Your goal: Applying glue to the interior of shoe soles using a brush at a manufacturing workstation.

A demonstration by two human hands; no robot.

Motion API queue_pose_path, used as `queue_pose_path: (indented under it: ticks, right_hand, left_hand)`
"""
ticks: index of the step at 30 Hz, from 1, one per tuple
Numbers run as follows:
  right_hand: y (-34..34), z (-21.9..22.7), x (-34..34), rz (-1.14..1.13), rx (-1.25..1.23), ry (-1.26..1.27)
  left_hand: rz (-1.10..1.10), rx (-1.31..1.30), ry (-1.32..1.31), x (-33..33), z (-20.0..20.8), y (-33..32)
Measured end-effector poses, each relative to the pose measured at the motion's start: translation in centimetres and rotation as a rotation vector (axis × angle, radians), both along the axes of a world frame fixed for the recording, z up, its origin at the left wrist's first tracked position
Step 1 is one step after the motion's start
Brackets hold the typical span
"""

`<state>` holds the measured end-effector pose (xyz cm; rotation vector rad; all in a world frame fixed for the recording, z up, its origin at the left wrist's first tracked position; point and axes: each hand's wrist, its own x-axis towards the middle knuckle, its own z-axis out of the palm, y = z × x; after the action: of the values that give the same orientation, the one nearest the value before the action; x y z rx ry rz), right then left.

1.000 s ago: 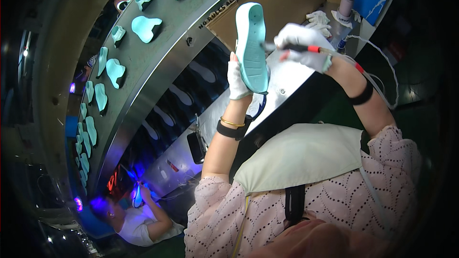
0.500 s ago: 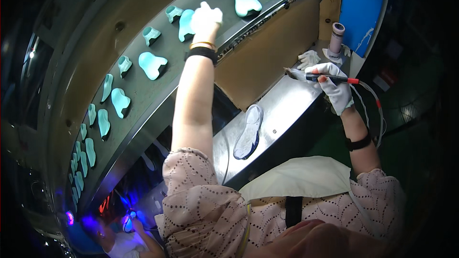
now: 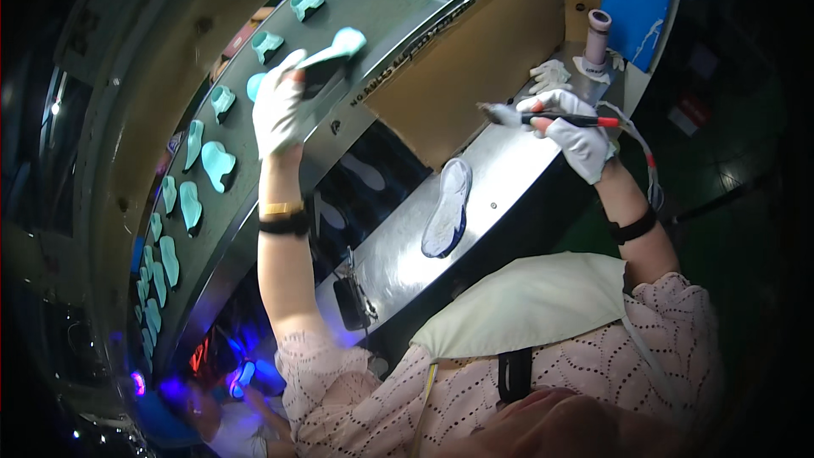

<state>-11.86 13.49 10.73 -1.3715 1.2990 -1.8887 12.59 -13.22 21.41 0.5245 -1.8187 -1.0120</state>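
Observation:
My left hand (image 3: 278,110), in a white glove with bare fingertips, is over the conveyor belt. Its thumb and fingers pinch the end of a teal shoe part (image 3: 341,44), tilted so that its dark side shows. Another teal shoe part (image 3: 255,86) lies partly hidden behind this hand. On the right, my gloved right hand (image 3: 570,131) grips a brush (image 3: 555,118) with a black and red handle; a cable or hose trails from its end. The pale bristles point left, above the metal ledge. A shoe sole (image 3: 448,208), pale inside with a dark blue rim, lies on that ledge.
More teal shoe parts (image 3: 219,165) line the curved conveyor (image 3: 373,0). A cardboard panel (image 3: 483,55) stands between belt and ledge (image 3: 513,174). A pink bottle (image 3: 598,38) and a spare white glove (image 3: 551,75) are at the ledge's far end. Another person (image 3: 242,424) works at lower left.
My left hand has swung left and nearer along the belt. The teal shoe part beside it has tipped over. My right hand, still gripping the brush, has shifted slightly left.

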Motion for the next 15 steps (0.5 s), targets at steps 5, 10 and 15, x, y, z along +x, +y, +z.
queue_pose_path:
  ticks: [5,10,15]
  right_hand:
    - [-0.2,-0.9,1.1,0.087,0.182,-0.137]
    - [-0.6,0.1,4.4,0.424,0.129,-0.434]
    - [-1.0,-1.8,5.6,0.446,0.279,-0.398]
  left_hand:
    - [-0.583,0.512,0.659,5.2,-1.4,4.2]
    - [-1.034,1.126,0.601,2.8,-9.7,7.3]
    - [-0.768,1.505,0.675,1.1,-15.5,15.8]
